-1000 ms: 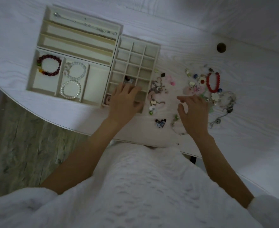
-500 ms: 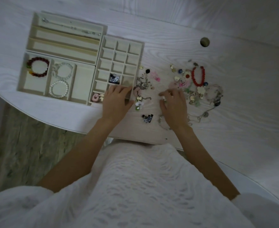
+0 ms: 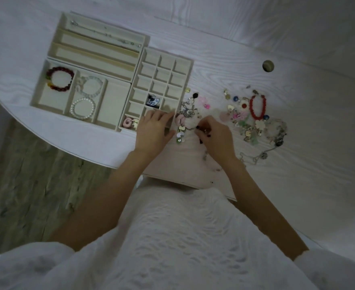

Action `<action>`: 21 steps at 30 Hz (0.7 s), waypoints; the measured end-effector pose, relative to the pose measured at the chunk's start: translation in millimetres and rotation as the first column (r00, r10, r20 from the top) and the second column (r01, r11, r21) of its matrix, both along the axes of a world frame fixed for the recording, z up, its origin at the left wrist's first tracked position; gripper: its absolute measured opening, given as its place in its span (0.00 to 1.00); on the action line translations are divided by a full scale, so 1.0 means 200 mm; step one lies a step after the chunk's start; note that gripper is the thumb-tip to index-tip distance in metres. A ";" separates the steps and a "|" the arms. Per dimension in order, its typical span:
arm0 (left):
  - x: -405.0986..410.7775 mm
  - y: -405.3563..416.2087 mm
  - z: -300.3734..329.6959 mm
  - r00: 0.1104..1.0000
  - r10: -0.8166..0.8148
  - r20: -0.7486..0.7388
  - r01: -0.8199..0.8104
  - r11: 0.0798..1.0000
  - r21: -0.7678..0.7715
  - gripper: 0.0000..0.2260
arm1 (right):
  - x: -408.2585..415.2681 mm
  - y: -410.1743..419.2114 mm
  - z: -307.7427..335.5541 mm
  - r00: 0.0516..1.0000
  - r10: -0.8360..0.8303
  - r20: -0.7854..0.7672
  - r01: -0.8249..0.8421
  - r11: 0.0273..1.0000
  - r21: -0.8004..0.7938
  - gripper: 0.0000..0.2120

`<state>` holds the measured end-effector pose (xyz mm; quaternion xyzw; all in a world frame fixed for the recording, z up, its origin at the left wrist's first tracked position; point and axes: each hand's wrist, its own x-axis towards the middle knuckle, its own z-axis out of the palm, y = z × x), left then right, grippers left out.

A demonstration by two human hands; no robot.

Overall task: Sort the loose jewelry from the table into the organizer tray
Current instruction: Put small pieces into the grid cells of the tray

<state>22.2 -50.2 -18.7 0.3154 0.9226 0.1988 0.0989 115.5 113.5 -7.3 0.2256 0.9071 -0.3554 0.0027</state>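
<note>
I look down on a white wood-grain table (image 3: pixel 256 59) with a curved near edge; a round cable hole (image 3: pixel 268 65) sits at 1 o'clock. Grey plank flooring (image 3: pixel 25 174) shows at 8 o'clock. The light is dim.

The cream tray (image 3: pixel 134 76) lies at 11 o'clock in three joined parts. Its long slots hold a chain (image 3: pixel 105 35); its wide bins hold a dark red bracelet (image 3: pixel 60 79) and two pearl bracelets (image 3: pixel 83 107); its small grid holds a blue-and-white piece (image 3: pixel 153 100) and, in the near corner cell, a pink ring (image 3: pixel 128 122).

My left hand (image 3: pixel 154 130) lies flat on the grid's near edge, fingers together and holding nothing. My right hand (image 3: pixel 214 137), just beside it at 3 o'clock, pinches a small dark piece (image 3: pixel 202 130); what it is I cannot tell.

Loose jewelry (image 3: pixel 245 120) is scattered at 2 o'clock, including a red bracelet (image 3: pixel 257 106); a chain cluster (image 3: pixel 188 111) lies just beside the grid.
</note>
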 end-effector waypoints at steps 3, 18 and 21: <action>0.00 -0.04 0.00 1.000 0.022 -0.018 -0.022 0.999 0.029 0.19 | -0.08 0.01 0.14 0.993 -0.083 -0.084 0.063 0.972 -0.226 0.05; -0.18 -0.24 0.01 0.936 0.348 0.060 -0.350 0.936 0.038 0.20 | -0.63 -0.18 0.17 0.999 0.020 -0.033 -0.030 0.930 -0.367 0.03; -0.18 -0.23 0.00 0.928 0.365 0.079 -0.369 0.929 0.034 0.14 | -0.67 -0.20 0.15 0.999 0.043 0.002 -0.040 0.939 -0.341 0.03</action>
